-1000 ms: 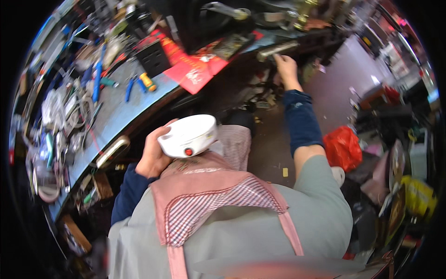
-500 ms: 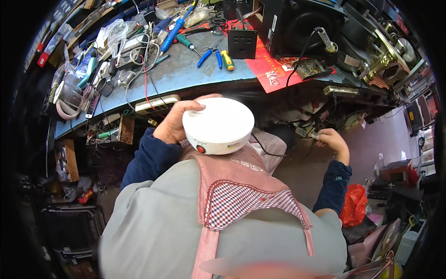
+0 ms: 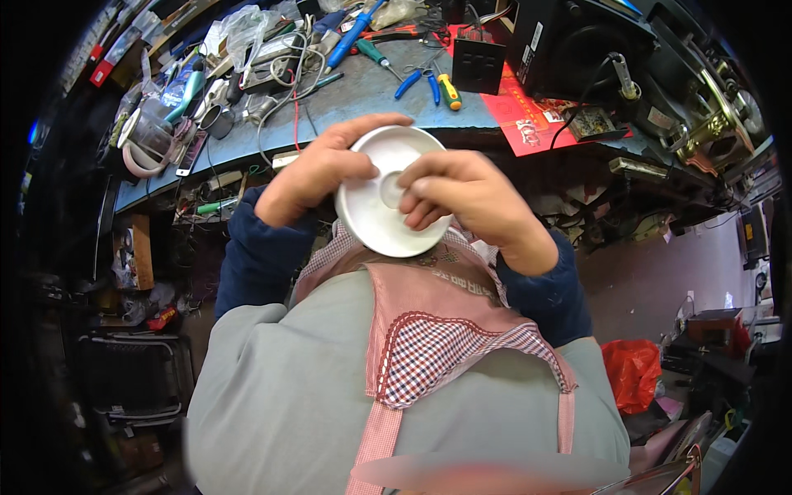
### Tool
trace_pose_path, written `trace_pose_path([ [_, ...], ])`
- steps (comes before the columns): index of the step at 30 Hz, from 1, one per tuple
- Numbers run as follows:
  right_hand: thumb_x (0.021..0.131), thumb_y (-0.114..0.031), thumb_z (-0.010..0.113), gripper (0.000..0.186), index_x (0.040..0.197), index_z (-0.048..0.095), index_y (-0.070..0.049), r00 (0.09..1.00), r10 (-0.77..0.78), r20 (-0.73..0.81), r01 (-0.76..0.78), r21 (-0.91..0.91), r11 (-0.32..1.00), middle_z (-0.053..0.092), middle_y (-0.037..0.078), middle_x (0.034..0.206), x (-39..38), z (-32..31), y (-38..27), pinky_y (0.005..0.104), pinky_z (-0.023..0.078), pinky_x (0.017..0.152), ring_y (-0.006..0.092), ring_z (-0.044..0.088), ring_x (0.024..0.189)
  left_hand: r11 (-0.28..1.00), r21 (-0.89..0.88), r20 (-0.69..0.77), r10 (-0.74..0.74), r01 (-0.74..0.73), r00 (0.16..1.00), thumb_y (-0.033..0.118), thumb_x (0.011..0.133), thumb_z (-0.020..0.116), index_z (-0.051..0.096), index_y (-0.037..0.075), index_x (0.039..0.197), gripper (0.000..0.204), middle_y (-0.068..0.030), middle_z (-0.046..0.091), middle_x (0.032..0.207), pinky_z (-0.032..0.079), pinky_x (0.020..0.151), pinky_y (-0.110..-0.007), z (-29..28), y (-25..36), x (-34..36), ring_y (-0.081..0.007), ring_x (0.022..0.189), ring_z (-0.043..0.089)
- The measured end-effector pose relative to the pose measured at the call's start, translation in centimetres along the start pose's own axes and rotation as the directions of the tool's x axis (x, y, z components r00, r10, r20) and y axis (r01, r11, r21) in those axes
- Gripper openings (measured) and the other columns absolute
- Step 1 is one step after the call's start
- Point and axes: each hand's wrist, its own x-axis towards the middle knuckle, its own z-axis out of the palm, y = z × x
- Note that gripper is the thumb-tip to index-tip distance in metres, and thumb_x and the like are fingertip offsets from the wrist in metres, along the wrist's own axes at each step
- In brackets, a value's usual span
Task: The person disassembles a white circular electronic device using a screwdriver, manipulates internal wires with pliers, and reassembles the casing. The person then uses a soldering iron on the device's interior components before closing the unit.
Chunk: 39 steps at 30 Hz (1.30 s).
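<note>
A white, round, shallow electric appliance (image 3: 392,235) is held tilted up in front of my apron, above my lap. A smaller round part (image 3: 390,190) shows in the middle of its face. My left hand (image 3: 323,165) grips the appliance at the left, thumb over the face and fingers along the far rim. My right hand (image 3: 462,198) reaches over from the right with bent fingers gathered at the central part. Those fingers hide part of it, and whether anything small is pinched between them cannot be made out.
Beyond my hands stands a cluttered blue workbench (image 3: 342,107). On it lie blue-handled pliers (image 3: 421,85), a yellow-green screwdriver (image 3: 449,92), a green-handled screwdriver (image 3: 373,54), a red sheet (image 3: 516,115) and a large black box (image 3: 569,58). A red plastic bag (image 3: 634,375) sits at lower right.
My right hand has come in from the far right to the appliance's middle. The appliance has been turned, so its side with the red button no longer shows. My left hand has moved up slightly.
</note>
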Motion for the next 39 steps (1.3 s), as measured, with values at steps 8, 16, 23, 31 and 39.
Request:
trace_pose_path([
  [8,0.077,-0.024,0.091,0.039,0.106,0.075,-0.004,0.827,-0.544,-0.140,0.153,-0.875,0.459,0.073,0.016,0.097,0.8,1.6,5.9,0.0473,0.057,0.079,0.0388,0.071,0.089,0.781,0.601,0.092,0.146,-0.172,0.985,0.011,0.076,0.064,0.062,0.008,0.157,0.082,-0.0161,0.067,0.147,0.046,0.120,-0.040,0.8,-0.2,-1.4,-0.0292,0.135,0.064],
  [16,0.050,-0.036,0.108,0.133,0.160,0.042,-0.004,0.728,-0.625,-0.281,0.154,-0.822,0.549,0.053,0.020,0.147,2.9,1.0,6.5,0.0476,0.055,0.105,0.0385,0.062,0.129,0.698,0.629,0.205,0.275,-0.341,0.939,0.016,0.075,0.062,0.063,0.004,0.155,0.081,-0.0175,0.067,0.147,0.047,0.120,-0.042,0.8,0.0,-2.2,-0.0329,0.137,0.064],
  [23,0.050,-0.033,0.108,0.100,0.138,0.069,-0.005,0.718,-0.642,-0.271,0.211,-0.793,0.571,0.058,0.025,0.149,4.7,0.0,8.7,0.0468,0.057,0.110,0.0406,0.064,0.135,0.773,0.587,0.107,0.221,-0.241,0.969,0.015,0.072,0.059,0.065,0.003,0.153,0.082,-0.0178,0.068,0.146,0.045,0.122,-0.041,0.1,-1.0,-1.8,-0.0302,0.137,0.064],
  [31,0.052,-0.025,0.112,0.098,0.139,0.068,-0.015,0.568,-0.780,-0.261,0.264,-0.840,0.473,0.054,0.017,0.140,6.5,0.1,6.5,0.0450,0.059,0.105,0.0345,0.063,0.127,0.689,0.521,0.297,0.406,-0.503,0.864,0.022,0.076,0.062,0.064,0.001,0.153,0.079,-0.0183,0.068,0.148,0.045,0.121,-0.041,-4.0,0.2,1.2,-0.0323,0.136,0.064],
  [39,0.059,-0.018,0.105,0.082,0.133,0.071,-0.011,0.157,-0.984,0.087,0.326,-0.945,-0.031,0.071,0.015,0.129,12.6,-1.8,2.3,0.0418,0.065,0.082,0.0340,0.075,0.098,0.651,0.580,0.118,0.527,-0.489,0.842,0.014,0.068,0.065,0.065,-0.002,0.150,0.083,-0.0174,0.073,0.140,0.050,0.116,-0.038,-7.0,3.5,3.7,-0.0267,0.130,0.070],
])
